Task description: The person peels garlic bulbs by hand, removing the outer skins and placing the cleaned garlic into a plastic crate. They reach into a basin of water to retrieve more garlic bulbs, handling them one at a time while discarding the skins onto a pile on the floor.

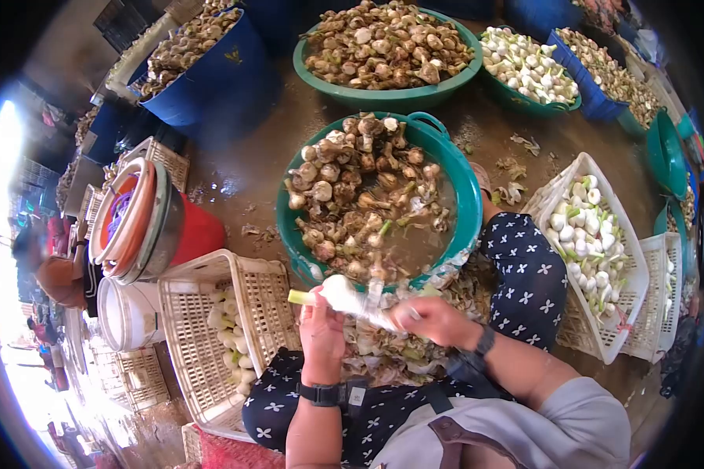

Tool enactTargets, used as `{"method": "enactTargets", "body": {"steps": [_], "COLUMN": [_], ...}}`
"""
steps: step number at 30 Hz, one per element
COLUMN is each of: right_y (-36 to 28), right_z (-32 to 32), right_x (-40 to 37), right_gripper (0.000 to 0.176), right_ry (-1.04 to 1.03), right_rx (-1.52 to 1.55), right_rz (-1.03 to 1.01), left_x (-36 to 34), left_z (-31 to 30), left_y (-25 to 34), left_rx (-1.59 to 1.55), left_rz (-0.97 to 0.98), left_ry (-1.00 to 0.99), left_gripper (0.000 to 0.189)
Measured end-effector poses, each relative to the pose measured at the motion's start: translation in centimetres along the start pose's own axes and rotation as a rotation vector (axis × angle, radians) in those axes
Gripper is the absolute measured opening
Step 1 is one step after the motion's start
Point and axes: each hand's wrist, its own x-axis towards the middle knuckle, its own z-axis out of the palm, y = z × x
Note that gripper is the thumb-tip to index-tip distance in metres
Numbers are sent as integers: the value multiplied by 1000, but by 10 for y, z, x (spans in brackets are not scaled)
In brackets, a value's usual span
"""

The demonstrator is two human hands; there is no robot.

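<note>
Garlic bulb (341, 294): by the near rim of the green tub (469, 195), whose middle sits at one o'clock from it.
Slip: a loose pinch or hard tug could, we judge, drop it into the murky water (414, 254) or the peelings (395, 348) at five o'clock.
Left hand (322, 336): ours, pinched narrow on the bulb — stem toward nine.
Right hand (440, 319): curled, past three o'clock — blurred, we cannot tell its grip.

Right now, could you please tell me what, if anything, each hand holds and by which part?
The left hand holds a bulb near its stem; the right hand is blurred, so its hold cannot be told.
</note>
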Motion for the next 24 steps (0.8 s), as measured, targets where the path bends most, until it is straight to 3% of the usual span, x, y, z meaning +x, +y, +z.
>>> {"method": "enactTargets", "body": {"steps": [1,3,4,5,6,7,8,9,10,11,12,13,14,15,16,18,19,21,22,24], "right_y": [2,-2,-10,-20,-29,-35,-25,-17,-19,-21,-10,9,29,43,69,80,106,155,153,143], "right_z": [-6,-13,-17,-24,-31,-37,-44,-41,-32,-26,-23,-24,-30,-37,-49,-70,-87,-112,-111,-103], "right_x": [-9,-24,-23,-17,-10,-5,-2,7,14,20,22,27,37,61,89,140,166,191,198,196], "right_gripper": [30,27,24,23,23,23,29,29,28,27,25,24,21,18,13,7,9,12,12,21], "right_ry": [-123,119,269,424,421,418,391,326,48,-224,-369,-515,-262,-91,98,248,255,169,174,-267], "right_rx": [-288,169,406,642,741,840,799,587,82,-422,-811,-1201,-1119,-1061,-1100,-1293,-1409,-1602,-1590,-1448], "right_rz": [-180,-52,-122,-193,-217,-242,-205,-43,44,129,129,127,36,11,-146,-140,-189,-118,-127,497], "left_x": [2,2,4,11,14,13,10,8,6,-1,-1,-5,-19,-21,-24,-16,-7,1,9,17], "left_z": [-3,10,-2,-23,-34,-30,-26,-21,-14,-23,-49,-65,-31,-30,-24,-25,-26,-18,-26,-24], "left_y": [5,14,13,11,11,15,20,25,31,43,56,71,96,105,111,102,85,51,31,9], "left_rx": [-130,-205,-204,-328,-451,-449,-376,-300,-225,-262,-376,-558,-675,-722,-706,-599,-507,-271,-148,63], "left_rz": [-59,-127,-123,-208,-292,-292,-248,-202,-173,-68,44,275,412,515,444,368,362,240,129,-55], "left_ry": [-11,161,168,-28,-228,-229,2,234,423,354,350,444,696,775,780,728,669,354,403,447], "left_gripper": [30,35,35,38,41,41,40,40,37,37,48,63,77,75,70,55,45,21,22,37]}}
